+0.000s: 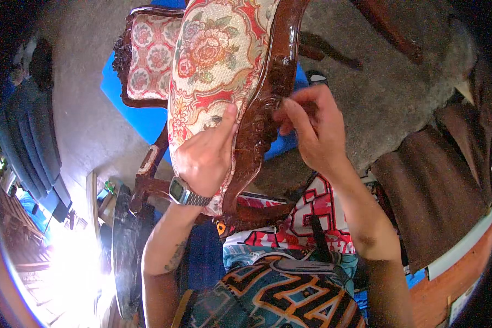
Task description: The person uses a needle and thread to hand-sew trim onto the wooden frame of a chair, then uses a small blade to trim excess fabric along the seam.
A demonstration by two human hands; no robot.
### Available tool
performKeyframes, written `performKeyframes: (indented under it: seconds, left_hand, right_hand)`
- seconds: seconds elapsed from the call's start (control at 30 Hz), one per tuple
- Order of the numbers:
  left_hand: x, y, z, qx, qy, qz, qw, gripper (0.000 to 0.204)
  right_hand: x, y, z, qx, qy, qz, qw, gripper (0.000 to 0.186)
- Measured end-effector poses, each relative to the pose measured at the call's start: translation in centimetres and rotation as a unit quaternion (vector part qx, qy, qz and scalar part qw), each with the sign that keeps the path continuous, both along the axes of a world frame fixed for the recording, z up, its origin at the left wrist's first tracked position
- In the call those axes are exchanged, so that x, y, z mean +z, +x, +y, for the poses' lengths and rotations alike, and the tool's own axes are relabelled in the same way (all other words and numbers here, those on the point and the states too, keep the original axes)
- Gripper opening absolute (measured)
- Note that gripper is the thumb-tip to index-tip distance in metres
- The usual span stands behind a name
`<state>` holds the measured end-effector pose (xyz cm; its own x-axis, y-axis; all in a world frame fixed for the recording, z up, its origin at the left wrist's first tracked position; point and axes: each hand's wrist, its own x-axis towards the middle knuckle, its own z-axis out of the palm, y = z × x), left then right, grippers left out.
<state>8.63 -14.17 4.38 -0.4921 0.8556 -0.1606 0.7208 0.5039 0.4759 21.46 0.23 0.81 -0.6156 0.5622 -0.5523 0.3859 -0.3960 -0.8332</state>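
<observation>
A chair with a floral fabric seat (208,60) and a dark carved wooden frame (279,71) lies in front of me. My left hand (205,158), with a watch (178,191) on its wrist, rests on the fabric with a finger stretched along the edge where cloth meets wood. Its other fingers are partly hidden. Beside the carved part of the frame, my right hand (317,128) is pinched closed. Whatever those fingertips hold is too small and blurred to make out.
Behind it stands a smaller floral panel in a carved frame (150,57), over a blue sheet (123,101). Dark wooden legs (391,33) lie on the concrete floor at top right. Brown cloth (426,186) drapes at right. Bright light comes from lower left.
</observation>
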Motion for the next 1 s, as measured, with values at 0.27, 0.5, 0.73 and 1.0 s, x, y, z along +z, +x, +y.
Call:
performKeyframes:
  seconds: [0.27, 0.5, 0.73, 1.0]
  left_hand:
    - [-0.5, -0.3, -0.9, -0.034, 0.026, -0.004, 0.999, 0.046]
    - [-0.5, -0.2, -0.6, -0.022, 0.027, -0.005, 0.999, 0.040]
    - [-0.6, -0.1, -0.6, -0.011, 0.044, -0.005, 0.999, 0.036]
    - [-1.1, -0.1, -0.9, -0.009, 0.068, 0.002, 0.998, 0.036]
  right_hand:
    - [-1.3, -3.1, 0.2, 0.056, 0.196, 0.005, 0.979, 0.017]
    - [-1.5, -3.7, 0.5, 0.089, 0.223, 0.062, 0.969, 0.015]
    - [-1.4, -3.8, 0.5, 0.104, 0.226, 0.053, 0.967, 0.014]
    - [-1.8, -4.0, 0.6, 0.096, 0.236, 0.079, 0.964, 0.014]
